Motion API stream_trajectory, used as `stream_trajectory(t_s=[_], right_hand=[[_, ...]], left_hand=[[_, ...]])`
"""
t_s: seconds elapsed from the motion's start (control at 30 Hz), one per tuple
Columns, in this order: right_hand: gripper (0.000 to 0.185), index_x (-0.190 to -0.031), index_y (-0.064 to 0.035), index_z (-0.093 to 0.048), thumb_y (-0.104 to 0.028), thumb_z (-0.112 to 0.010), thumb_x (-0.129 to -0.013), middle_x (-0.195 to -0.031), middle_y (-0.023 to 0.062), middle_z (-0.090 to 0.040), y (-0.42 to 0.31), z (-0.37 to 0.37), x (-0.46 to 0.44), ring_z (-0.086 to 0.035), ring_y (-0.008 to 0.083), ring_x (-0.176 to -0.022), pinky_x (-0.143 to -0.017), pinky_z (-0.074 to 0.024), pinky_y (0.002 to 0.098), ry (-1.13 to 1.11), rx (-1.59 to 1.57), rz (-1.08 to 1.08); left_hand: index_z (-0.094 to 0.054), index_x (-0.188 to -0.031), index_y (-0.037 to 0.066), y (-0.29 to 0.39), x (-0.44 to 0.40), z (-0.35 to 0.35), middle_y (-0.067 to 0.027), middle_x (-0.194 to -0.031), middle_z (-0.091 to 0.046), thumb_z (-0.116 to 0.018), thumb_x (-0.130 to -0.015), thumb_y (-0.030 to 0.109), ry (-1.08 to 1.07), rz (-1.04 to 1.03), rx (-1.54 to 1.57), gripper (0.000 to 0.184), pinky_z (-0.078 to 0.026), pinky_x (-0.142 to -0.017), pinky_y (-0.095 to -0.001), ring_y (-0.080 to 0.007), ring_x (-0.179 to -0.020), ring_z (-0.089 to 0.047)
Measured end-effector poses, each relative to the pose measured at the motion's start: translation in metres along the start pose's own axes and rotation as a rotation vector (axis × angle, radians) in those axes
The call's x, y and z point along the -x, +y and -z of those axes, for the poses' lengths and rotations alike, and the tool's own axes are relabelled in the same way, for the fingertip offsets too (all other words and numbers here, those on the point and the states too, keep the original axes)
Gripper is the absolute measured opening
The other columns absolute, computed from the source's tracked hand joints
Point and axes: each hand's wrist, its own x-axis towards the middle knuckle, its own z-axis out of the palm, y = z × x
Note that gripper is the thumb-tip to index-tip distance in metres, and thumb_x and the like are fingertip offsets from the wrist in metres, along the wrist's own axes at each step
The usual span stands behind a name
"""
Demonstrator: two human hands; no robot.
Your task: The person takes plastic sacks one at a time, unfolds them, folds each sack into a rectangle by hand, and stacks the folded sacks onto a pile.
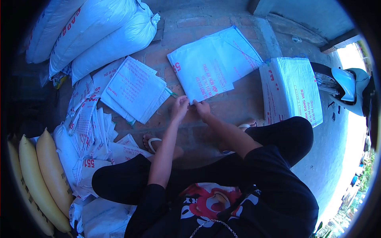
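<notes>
A folded white woven sack (216, 65) with red print lies on the brick floor in front of me. My right hand (203, 108) pinches its near corner between thumb and fingers. Just left of that corner is my left hand (181, 106), its fingertips pressed together; whatever lies between them is too small to make out. A stack of folded woven sacks (137, 87) rests to the left, with a bit of green string (171, 93) at its edge close to my left hand. Another pile of folded sacks (295, 87) is by my right knee.
Full white sacks (115, 39) lean together at the far left. Loose bundled sacks (89, 131) and yellow filled bags (49, 162) crowd my left side. Beyond the right pile stands a motorbike (345, 85), partly seen. My sandalled feet (152, 142) flank the work area.
</notes>
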Motion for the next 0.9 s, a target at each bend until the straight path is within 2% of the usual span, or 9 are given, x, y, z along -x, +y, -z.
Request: stream_trajectory(t_s=[0.1,0.2,0.3,0.4,0.53,0.63,0.73,0.83,0.9], right_hand=[[0.043,-0.105,0.0018,-0.071,-0.038,-0.069,-0.090,-0.091,0.0118,-0.072,0.002,0.007,-0.007,-0.067,0.0193,-0.080,-0.073,-0.0515,0.0360,-0.005,0.018,0.037],[0.043,-0.103,0.0017,-0.072,-0.039,-0.068,-0.089,-0.088,0.0123,-0.072,0.002,0.012,-0.008,-0.068,0.0210,-0.080,-0.073,-0.0515,0.0365,0.017,-0.016,0.049],[0.044,-0.102,0.0012,-0.072,-0.040,-0.068,-0.089,-0.088,0.0122,-0.072,0.000,0.016,-0.001,-0.066,0.0207,-0.078,-0.071,-0.0509,0.0360,0.000,-0.019,0.024],[0.042,-0.099,0.0015,-0.072,-0.040,-0.068,-0.090,-0.085,0.0083,-0.069,-0.015,0.020,0.012,-0.062,0.0173,-0.072,-0.065,-0.0481,0.0341,-0.088,-0.031,-0.037],[0.039,-0.097,-0.0001,-0.071,-0.039,-0.070,-0.090,-0.078,0.0043,-0.064,-0.016,0.019,0.022,-0.056,0.0136,-0.066,-0.058,-0.0440,0.0327,-0.209,-0.214,-0.165],[0.039,-0.098,0.0005,-0.071,-0.038,-0.070,-0.091,-0.076,0.0027,-0.062,-0.010,0.019,0.023,-0.054,0.0113,-0.064,-0.057,-0.0433,0.0327,0.020,-0.244,-0.130],[0.044,-0.109,0.0021,-0.069,-0.038,-0.071,-0.091,-0.084,0.0072,-0.068,-0.002,0.038,0.000,-0.063,0.0180,-0.074,-0.069,-0.0499,0.0343,0.163,-0.155,0.007],[0.046,-0.113,0.0024,-0.068,-0.038,-0.071,-0.092,-0.093,0.0095,-0.071,-0.007,0.050,-0.010,-0.066,0.0190,-0.082,-0.077,-0.0515,0.0360,0.162,-0.108,-0.017],[0.043,-0.111,0.0013,-0.068,-0.038,-0.070,-0.093,-0.092,0.0082,-0.070,-0.009,0.046,-0.014,-0.064,0.0171,-0.081,-0.075,-0.0508,0.0351,0.236,-0.057,0.101]], left_hand=[[-0.049,-0.139,0.002,-0.024,-0.011,-0.011,-0.0107,-0.127,-0.061,-0.065,-0.097,0.032,0.037,-0.046,-0.060,0.054,-0.055,-0.081,-0.0308,-0.0168,-0.105,-0.063],[-0.046,-0.141,0.001,-0.029,-0.007,-0.024,-0.0123,-0.132,-0.059,-0.066,-0.097,0.036,0.049,0.033,0.082,0.060,-0.055,-0.082,-0.0318,-0.0174,-0.109,-0.062],[-0.052,-0.135,-0.004,-0.046,-0.020,-0.033,-0.0166,-0.130,-0.062,-0.069,-0.094,0.041,0.173,0.018,-0.022,0.063,-0.051,-0.093,-0.0329,-0.0214,-0.114,-0.062],[-0.058,-0.128,-0.002,-0.053,-0.030,-0.034,-0.0138,-0.120,-0.066,-0.069,-0.096,0.036,0.024,0.073,0.333,0.051,-0.052,-0.086,-0.0313,-0.0195,-0.106,-0.065],[-0.063,-0.118,0.002,-0.046,-0.013,-0.018,-0.0072,-0.104,-0.068,-0.066,-0.097,0.027,0.018,0.106,0.468,0.033,-0.053,-0.073,-0.0283,-0.0151,-0.088,-0.066],[-0.064,-0.115,0.005,-0.046,0.000,0.008,-0.0040,-0.099,-0.067,-0.065,-0.098,0.023,0.104,0.133,0.456,0.025,-0.052,-0.067,-0.0275,-0.0126,-0.082,-0.064],[-0.064,-0.115,0.005,-0.052,0.006,0.040,-0.0033,-0.098,-0.067,-0.066,-0.097,0.024,0.091,0.191,0.250,0.026,-0.052,-0.066,-0.0270,-0.0116,-0.081,-0.063],[-0.063,-0.116,0.002,-0.056,0.016,0.043,-0.0040,-0.094,-0.067,-0.066,-0.098,0.023,0.085,0.143,0.183,0.028,-0.051,-0.062,-0.0260,-0.0103,-0.073,-0.061],[-0.062,-0.118,0.001,-0.056,0.018,0.041,-0.0044,-0.093,-0.067,-0.066,-0.098,0.023,0.068,0.131,0.161,0.030,-0.050,-0.060,-0.0257,-0.0100,-0.072,-0.061]])
